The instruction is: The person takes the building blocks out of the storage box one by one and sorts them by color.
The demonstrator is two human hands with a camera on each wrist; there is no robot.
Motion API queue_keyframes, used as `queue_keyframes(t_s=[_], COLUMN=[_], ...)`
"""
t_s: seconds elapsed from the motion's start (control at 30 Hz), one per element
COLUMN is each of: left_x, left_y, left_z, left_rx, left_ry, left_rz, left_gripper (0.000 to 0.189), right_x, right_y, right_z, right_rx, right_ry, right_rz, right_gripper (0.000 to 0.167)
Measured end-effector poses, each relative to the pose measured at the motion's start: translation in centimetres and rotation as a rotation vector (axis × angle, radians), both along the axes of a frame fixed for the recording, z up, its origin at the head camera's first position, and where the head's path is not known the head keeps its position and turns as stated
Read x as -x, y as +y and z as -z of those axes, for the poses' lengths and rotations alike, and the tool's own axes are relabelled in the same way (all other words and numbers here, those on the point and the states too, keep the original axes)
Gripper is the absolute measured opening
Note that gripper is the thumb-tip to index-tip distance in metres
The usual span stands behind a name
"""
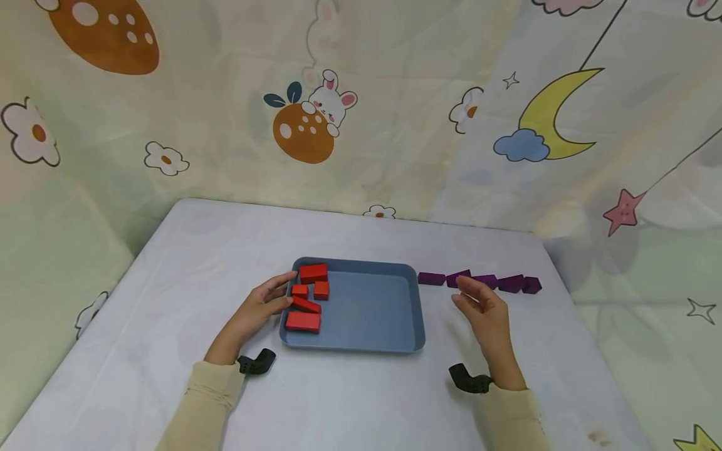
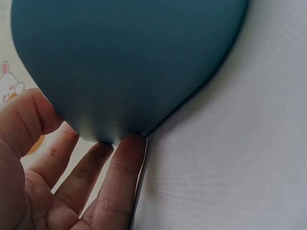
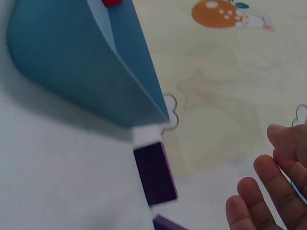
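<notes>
My left hand (image 1: 259,308), relaxed, touching the tray (image 1: 372,307) on the table (image 1: 350,401), contact clearest by left wrist, five red blocks (image 1: 303,322) inside, whole only from the head, my right hand (image 1: 487,316) loosely curled, empty, near five purple blocks (image 1: 489,281)

Behind the white worktop (image 1: 350,401), round-cornered at its far edge, hang creased pale curtains (image 1: 395,125) printed with a yellow moon (image 1: 538,109), white flowers (image 1: 158,154), a pink star (image 1: 623,212) and a rabbit (image 1: 328,103) on an orange fruit (image 1: 301,141).
</notes>
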State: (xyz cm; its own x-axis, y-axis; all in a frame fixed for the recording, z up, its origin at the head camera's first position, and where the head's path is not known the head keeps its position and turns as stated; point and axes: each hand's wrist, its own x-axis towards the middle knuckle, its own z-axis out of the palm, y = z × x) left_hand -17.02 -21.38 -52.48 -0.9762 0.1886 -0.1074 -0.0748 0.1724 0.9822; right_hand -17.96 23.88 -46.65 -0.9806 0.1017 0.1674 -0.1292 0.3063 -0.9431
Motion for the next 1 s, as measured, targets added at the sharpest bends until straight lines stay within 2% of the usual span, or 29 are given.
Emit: queue_keyframes(t_s=[0.37, 0.83, 1.0], left_x=[0.0, -0.1, -0.1], left_y=[0.1, 0.2, 0.2], left_z=[-0.2, -0.1, -0.2], left_rx=[-0.006, 0.011, 0.012], left_ry=[0.002, 0.007, 0.009], left_rz=[-0.003, 0.001, -0.004], left_gripper=[0.063, 0.063, 0.063], right_x=[-1.0, -0.8, -0.7], right_y=[-5.9, -12.9, -15.1], right_z=[1.0, 1.6, 1.8], right_rx=[0.078, 0.094, 0.084], right_ry=[0.002, -0.017, -0.07], right_rz=[-0.204, -0.506, -0.591], right_gripper=[0.039, 0.034, 0.036])
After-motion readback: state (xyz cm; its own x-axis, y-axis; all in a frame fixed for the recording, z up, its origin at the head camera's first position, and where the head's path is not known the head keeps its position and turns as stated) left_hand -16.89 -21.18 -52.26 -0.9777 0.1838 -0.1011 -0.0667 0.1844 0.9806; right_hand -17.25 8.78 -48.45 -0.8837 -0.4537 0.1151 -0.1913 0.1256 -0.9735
